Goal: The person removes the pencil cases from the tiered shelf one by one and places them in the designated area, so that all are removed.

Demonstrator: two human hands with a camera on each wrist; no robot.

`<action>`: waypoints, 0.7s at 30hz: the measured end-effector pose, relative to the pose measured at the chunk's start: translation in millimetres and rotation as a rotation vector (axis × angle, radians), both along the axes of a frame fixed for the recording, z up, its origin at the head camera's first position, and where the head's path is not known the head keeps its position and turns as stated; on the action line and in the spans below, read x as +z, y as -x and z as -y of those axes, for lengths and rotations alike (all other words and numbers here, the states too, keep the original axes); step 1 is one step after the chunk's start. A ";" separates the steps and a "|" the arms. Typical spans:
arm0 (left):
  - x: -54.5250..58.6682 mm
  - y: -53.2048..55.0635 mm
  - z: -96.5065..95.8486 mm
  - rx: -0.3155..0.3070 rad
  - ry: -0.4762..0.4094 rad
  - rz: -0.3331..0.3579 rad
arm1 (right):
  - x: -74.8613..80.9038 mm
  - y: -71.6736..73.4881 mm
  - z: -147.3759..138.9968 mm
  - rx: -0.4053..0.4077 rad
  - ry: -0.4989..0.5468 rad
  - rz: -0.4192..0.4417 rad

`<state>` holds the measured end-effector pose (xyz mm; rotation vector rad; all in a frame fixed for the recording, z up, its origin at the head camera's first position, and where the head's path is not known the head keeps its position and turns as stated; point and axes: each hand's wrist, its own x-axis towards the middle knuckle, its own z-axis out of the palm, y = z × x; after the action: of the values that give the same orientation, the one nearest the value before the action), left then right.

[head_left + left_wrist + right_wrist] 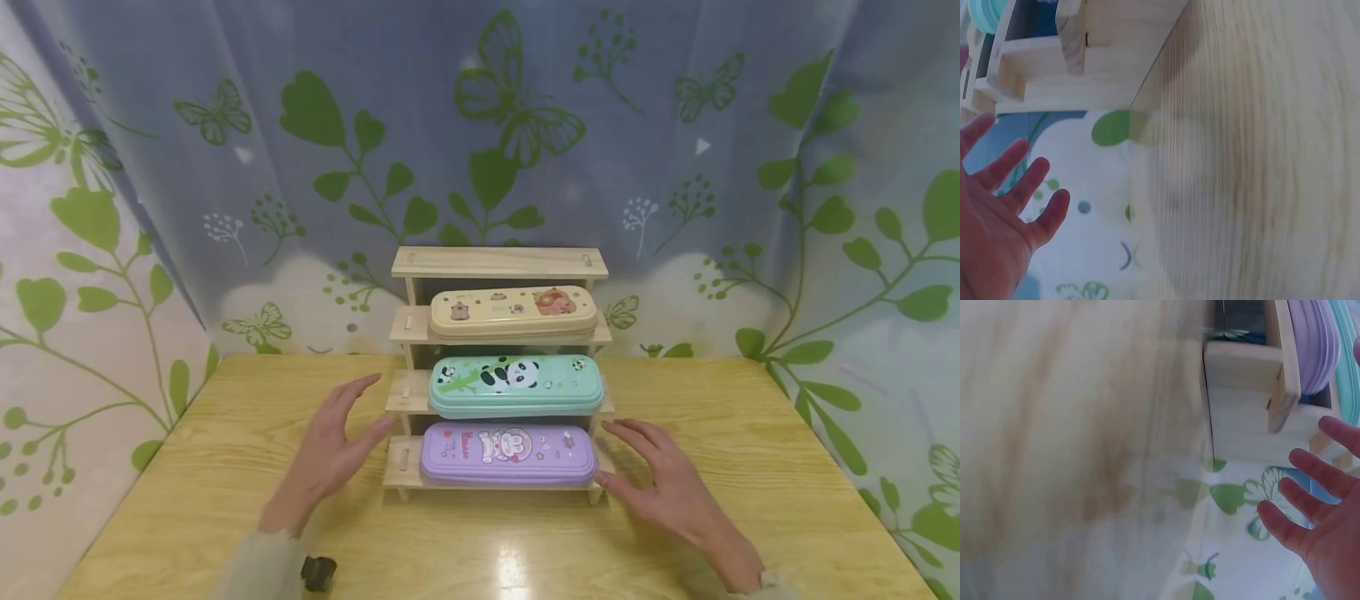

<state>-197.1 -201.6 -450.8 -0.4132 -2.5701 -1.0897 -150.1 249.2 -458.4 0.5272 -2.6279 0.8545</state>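
Left hand (327, 454) and right hand (671, 492) flank the front corners of the wooden rack (498, 263), fingers spread, gripping nothing, though whether the right hand's thumb touches the purple case (465, 467) at the front edge is unclear. Green case (465, 402) and yellow case (487, 325) lie behind; straightening seems in hand, next calling for a light, even nudge

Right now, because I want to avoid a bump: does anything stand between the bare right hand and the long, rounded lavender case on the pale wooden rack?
Nothing visible does. The right hand has its thumb tip at the right end of the lavender case; whether they touch is unclear.
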 end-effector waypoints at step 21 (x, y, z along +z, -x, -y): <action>-6.9 22.3 -30.6 -0.094 -0.311 0.261 | -6.1 4.4 24.3 -0.018 -0.029 0.102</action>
<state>-219.4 -171.0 -457.7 -0.3342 -2.5520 -1.6443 -154.5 224.9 -464.5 0.4789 -2.7372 0.8602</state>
